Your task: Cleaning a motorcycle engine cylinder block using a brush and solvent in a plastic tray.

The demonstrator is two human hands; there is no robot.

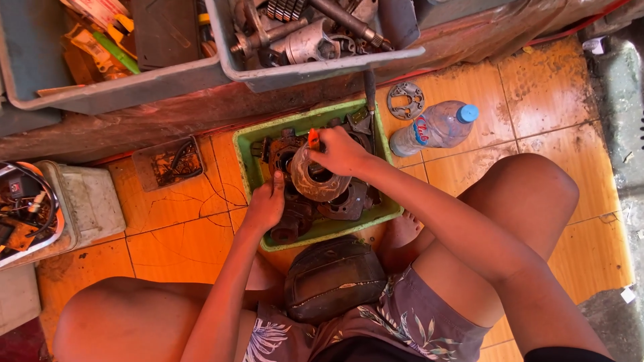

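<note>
At the far left a white plastic container [94, 201] stands on the orange tiled floor [181, 234], with a box of wires [23, 208] leaning on it. Next to it lies a small dark tray [168, 162] with dirty bits inside.

In the middle is a green plastic basin [249, 157] full of greasy dark engine parts [349, 201]. The left hand [265, 204] is at the left side of a round grey metal cylinder part [315, 179], which stands up in the basin. Its fingers are curled, and the thumb points up beside the part's left edge; I cannot tell if the hand really grips the part or only steadies it. The right hand [342, 151] is over the top right rim of the same part. Its fingers are closed narrow around a small orange tool [313, 138], whose end shows just above the part's upper rim.

Above, two grey bins [322, 70] hold metal pieces and tools. To the right of the basin a flat round metal plate [406, 100] lies on the floor, and just beside it lies a clear plastic bottle [436, 126] with a blue cap.
</note>
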